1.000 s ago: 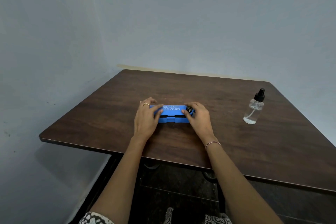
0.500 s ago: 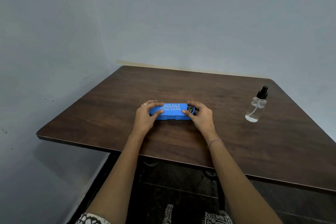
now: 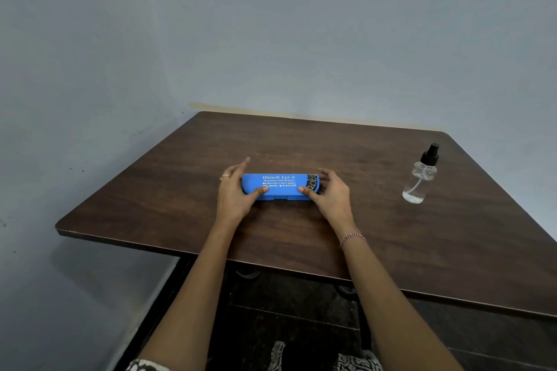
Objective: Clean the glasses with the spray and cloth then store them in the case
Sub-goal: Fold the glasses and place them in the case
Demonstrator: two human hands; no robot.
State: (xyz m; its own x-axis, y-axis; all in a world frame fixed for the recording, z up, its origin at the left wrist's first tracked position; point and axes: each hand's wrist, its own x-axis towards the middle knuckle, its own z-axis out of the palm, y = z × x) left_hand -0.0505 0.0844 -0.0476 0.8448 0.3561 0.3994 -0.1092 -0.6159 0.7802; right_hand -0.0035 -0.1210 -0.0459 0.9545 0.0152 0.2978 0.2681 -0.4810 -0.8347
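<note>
A closed blue glasses case (image 3: 278,186) lies lengthwise on the dark wood counter (image 3: 391,244), roughly at its middle, with white lettering across its lid and a small black patterned patch near its right end. The left hand (image 3: 233,194) grasps the left end of the case: its thumb presses on the front edge, while the fingers curve around the far side, one of them raised and pointing away. A ring sits on one finger of this hand. The right hand (image 3: 330,194) grasps the right end in the same way, thumb on the front edge near the black patch and fingers wrapped over the back. A thin beaded bracelet (image 3: 352,238) circles the right wrist. Both forearms reach in from the near edge of the counter. Well apart from the case, toward the right edge, a clear spray bottle (image 3: 420,179) with a black pump top stands upright, holding a little clear liquid at its bottom. A plain grey-blue wall (image 3: 271,24) rises behind the counter.
</note>
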